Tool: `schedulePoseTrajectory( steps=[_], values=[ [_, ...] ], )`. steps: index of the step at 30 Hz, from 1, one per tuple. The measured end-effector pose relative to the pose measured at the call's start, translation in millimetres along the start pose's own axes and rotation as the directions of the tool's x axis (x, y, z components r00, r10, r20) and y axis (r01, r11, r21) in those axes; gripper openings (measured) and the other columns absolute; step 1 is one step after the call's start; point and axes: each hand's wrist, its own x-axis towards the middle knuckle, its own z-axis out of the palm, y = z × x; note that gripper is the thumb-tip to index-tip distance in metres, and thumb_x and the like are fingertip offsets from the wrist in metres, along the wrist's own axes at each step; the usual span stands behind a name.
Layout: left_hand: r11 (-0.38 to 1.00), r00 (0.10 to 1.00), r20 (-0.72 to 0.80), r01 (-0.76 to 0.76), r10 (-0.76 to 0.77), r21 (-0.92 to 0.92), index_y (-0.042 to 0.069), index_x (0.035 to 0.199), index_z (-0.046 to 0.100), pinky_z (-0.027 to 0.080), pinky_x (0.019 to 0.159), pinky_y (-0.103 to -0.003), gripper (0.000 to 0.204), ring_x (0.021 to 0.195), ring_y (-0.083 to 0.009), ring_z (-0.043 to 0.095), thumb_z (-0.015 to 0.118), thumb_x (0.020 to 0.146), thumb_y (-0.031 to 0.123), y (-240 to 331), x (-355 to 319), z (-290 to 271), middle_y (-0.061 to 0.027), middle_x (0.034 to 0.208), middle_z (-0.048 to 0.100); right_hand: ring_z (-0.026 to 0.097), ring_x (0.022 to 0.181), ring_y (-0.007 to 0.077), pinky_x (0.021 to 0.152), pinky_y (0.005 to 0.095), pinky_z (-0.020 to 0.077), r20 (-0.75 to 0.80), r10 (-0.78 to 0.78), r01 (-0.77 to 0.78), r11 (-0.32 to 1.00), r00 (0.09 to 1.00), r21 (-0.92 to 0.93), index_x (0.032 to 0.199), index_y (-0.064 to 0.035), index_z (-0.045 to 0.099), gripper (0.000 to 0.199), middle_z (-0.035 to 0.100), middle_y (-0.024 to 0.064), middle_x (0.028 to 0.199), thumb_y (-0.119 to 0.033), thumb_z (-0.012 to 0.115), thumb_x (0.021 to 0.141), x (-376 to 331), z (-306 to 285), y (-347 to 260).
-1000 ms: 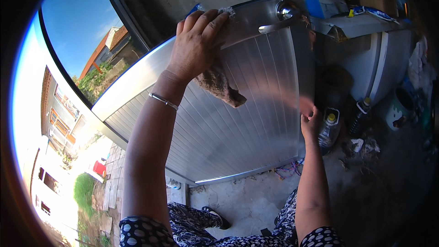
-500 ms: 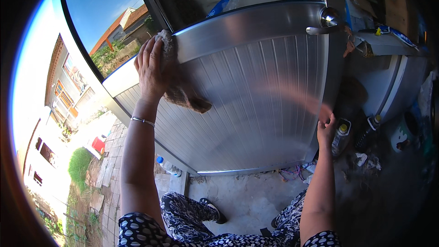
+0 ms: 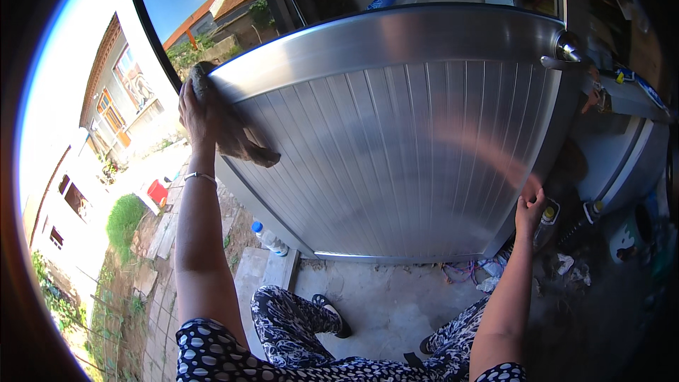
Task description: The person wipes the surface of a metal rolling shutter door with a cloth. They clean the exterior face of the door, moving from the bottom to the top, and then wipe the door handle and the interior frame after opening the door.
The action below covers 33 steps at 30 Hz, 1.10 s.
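Observation:
A silver metal door (image 3: 382, 163) with a ribbed lower panel and a glass upper part stands before me. My left hand (image 3: 198, 117) grips a greyish-brown rag (image 3: 240, 143) against the door's left end, at the level of the smooth rail. The rag's loose end hangs down over the ribs. Low on the right, my right hand (image 3: 529, 213) holds the door's edge, fingers bent around it, partly hidden. Above it sits the lever handle (image 3: 564, 56). My right arm is mirrored faintly in the panel.
A blue-capped plastic bottle (image 3: 269, 238) stands by the door's lower left corner. At right are a bottle with a yellow cap (image 3: 547, 218), a paint-stained bucket (image 3: 626, 237) and a cluttered shelf (image 3: 626, 99). A sunlit yard with brick paving (image 3: 166, 240) lies left.
My left hand has slid the rag left along the rail to the door's end. The door appears further right in view, with my right hand still at its edge.

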Motion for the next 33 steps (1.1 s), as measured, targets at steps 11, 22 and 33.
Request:
schedulePoseTrajectory(
  steps=[11, 22, 33],
  values=[
    [0.970, 0.997, -0.003, 0.076, -0.079, -0.230, 0.003, 0.143, 0.031, 0.023, 0.112, -0.041, 0.058, 0.135, -0.0355, 0.028, 0.051, 0.095, 0.028, 9.7, -20.1, -2.5, -0.0205, 0.146, 0.030, 0.034, 0.133, 0.0354, 0.108, 0.0460, 0.0326, -0.041, -0.011, 0.004, 0.984, 0.999, -0.175, 0.144, -0.0044, 0.026, 0.074, 0.034, 0.0212, 0.140, -0.017, 0.067, 0.084, -6.3, 9.5, -4.1],
    [0.957, 0.962, -0.014, -0.273, 0.273, -0.096, 0.007, 0.144, 0.026, 0.019, 0.115, -0.045, 0.059, 0.141, -0.0342, 0.017, 0.053, 0.094, 0.020, 138.0, -69.9, 24.8, -0.0170, 0.151, 0.023, 0.043, 0.128, 0.0349, 0.102, 0.0430, 0.0434, 0.048, 0.070, -0.059, 0.978, 0.996, -0.199, 0.146, -0.0068, 0.019, 0.072, 0.028, 0.0202, 0.145, -0.018, 0.061, 0.089, -18.2, -8.1, -30.7],
    [0.880, 0.868, 0.143, -0.467, 0.475, -0.090, 0.019, 0.144, 0.034, 0.031, 0.110, -0.052, 0.067, 0.142, -0.0341, 0.020, 0.063, 0.085, 0.003, 340.0, -75.7, 30.3, -0.0081, 0.152, 0.026, 0.046, 0.125, 0.0344, 0.101, 0.0420, 0.0440, 0.031, 0.046, -0.043, 0.996, 0.998, -0.081, 0.145, -0.0063, 0.024, 0.070, 0.034, 0.0209, 0.141, -0.019, 0.063, 0.088, -15.5, -9.1, -28.2]
  ],
)
